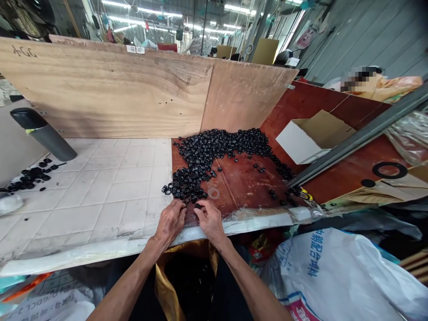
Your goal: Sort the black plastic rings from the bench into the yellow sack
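Observation:
A heap of small black plastic rings (214, 154) lies across the red-brown board (247, 185) and spills toward the white tiled top (110, 187). My left hand (171, 221) rests at the table's front edge, fingers curled at the near end of the heap. My right hand (210, 219) sits beside it, fingers bent and pinched on a black ring (198, 206). What the left fingers hold, if anything, is hidden. Under the edge between my forearms hangs an open bag (187, 281) with a dark inside.
A plywood wall (110, 89) closes the back. A dark cylinder (42, 131) lies at the left above a small pile of black rings (30, 176). A cardboard box (314, 136) and a grey metal bar (361, 136) stand at the right. White sacks (334, 272) crowd the lower right.

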Demonstrator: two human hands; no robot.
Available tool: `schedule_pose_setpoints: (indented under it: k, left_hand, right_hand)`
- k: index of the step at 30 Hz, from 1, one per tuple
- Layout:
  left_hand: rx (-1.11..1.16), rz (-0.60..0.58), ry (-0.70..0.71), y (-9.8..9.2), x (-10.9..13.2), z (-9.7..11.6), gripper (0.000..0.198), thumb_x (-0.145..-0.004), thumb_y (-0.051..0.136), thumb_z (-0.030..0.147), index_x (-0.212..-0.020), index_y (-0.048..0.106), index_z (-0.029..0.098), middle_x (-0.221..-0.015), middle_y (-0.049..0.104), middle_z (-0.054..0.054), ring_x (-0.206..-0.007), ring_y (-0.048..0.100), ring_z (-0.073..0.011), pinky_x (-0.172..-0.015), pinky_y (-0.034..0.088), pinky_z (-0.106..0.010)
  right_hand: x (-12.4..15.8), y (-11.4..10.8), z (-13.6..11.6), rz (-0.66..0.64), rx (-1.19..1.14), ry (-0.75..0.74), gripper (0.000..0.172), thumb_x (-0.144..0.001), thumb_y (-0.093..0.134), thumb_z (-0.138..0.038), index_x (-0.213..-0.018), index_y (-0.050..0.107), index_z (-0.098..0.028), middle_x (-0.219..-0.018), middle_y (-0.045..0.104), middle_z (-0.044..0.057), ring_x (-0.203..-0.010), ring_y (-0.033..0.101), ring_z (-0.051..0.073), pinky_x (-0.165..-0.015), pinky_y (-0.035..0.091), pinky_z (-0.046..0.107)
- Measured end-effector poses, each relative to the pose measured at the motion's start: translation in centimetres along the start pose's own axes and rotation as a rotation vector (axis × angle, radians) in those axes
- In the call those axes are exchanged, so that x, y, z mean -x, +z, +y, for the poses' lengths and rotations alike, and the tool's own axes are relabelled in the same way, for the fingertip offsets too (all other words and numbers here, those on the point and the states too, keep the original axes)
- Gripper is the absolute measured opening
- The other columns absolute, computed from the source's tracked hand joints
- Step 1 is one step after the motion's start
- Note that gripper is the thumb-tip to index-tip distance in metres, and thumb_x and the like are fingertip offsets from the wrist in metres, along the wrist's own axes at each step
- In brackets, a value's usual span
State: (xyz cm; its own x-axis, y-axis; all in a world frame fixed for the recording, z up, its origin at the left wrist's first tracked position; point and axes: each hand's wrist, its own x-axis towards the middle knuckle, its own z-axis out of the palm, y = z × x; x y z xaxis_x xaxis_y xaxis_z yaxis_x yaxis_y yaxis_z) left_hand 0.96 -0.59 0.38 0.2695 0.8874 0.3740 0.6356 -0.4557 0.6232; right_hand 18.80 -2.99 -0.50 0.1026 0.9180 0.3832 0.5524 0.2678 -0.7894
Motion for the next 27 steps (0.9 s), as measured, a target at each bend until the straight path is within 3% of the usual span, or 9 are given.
schedule_pose_setpoints:
  k: [4,7,10,13,23,27]
  left_hand:
    - [0.046,-0.014,0.004,-0.5,1.2,-0.4,0.026,-0.092,0.058,0.013,-0.116,0.058,0.022,-0.102,0.074,-0.006,-0.088,0.073,-0.021,-0.083,0.058,-0.033]
    - [0.071,-0.071,0.045,-0.4,1.5,-0.2,0.029,-0.092,0.06,0.015,-0.121,0.058,0.02,-0.102,0.075,-0.007,-0.086,0.073,-0.0208,-0.081,0.059,-0.034]
    - [0.146,-0.111,0.075,-0.5,1.6,0.1,0.028,-0.092,0.061,0.015,-0.12,0.061,0.02,-0.101,0.076,-0.006,-0.086,0.074,-0.0196,-0.08,0.059,-0.031]
    - [0.249,-0.113,0.032,-0.8,1.7,0.3,0.026,-0.093,0.062,0.016,-0.119,0.063,0.021,-0.097,0.077,-0.003,-0.082,0.075,-0.0164,-0.078,0.059,-0.028]
    - [0.511,-0.046,-0.029,-1.2,1.2,0.0,0.02,-0.09,0.07,0.021,-0.109,0.07,0.019,-0.105,0.073,-0.006,-0.095,0.072,-0.018,-0.085,0.06,-0.03]
    - [0.61,-0.047,-0.023,-1.2,1.2,0.0,0.019,-0.09,0.071,0.021,-0.109,0.071,0.019,-0.107,0.072,-0.008,-0.1,0.07,-0.0185,-0.088,0.059,-0.03]
  right_hand:
    - [-0.2,-0.5,-0.4,-0.066,-0.219,-0.042,0.018,-0.092,0.066,-0.025,-0.107,0.076,-0.022,-0.104,0.074,0.007,-0.087,0.07,0.018,-0.073,0.058,0.027]
    - [-0.1,-0.6,-0.8,-0.116,-0.281,-0.029,0.02,-0.091,0.068,-0.026,-0.109,0.075,-0.022,-0.101,0.072,0.006,-0.078,0.068,0.016,-0.065,0.056,0.025]
    - [0.1,-0.6,-1.2,-0.121,-0.281,0.0,0.013,-0.089,0.071,-0.028,-0.1,0.073,-0.021,-0.093,0.069,0.004,-0.069,0.065,0.014,-0.061,0.055,0.024]
    - [0.1,-0.6,-1.3,-0.145,-0.264,-0.002,0.009,-0.088,0.072,-0.029,-0.093,0.071,-0.021,-0.092,0.07,0.004,-0.075,0.067,0.016,-0.066,0.057,0.026]
    - [0.9,-0.3,-1.1,-0.152,-0.454,0.132,0.021,-0.09,0.069,-0.036,-0.104,0.067,-0.021,-0.09,0.072,0.004,-0.068,0.068,0.016,-0.064,0.059,0.027]
    - [0.9,-0.1,-1.7,-0.109,-0.344,0.047,0.022,-0.094,0.066,-0.032,-0.114,0.071,-0.023,-0.101,0.072,0.006,-0.081,0.069,0.018,-0.074,0.058,0.03]
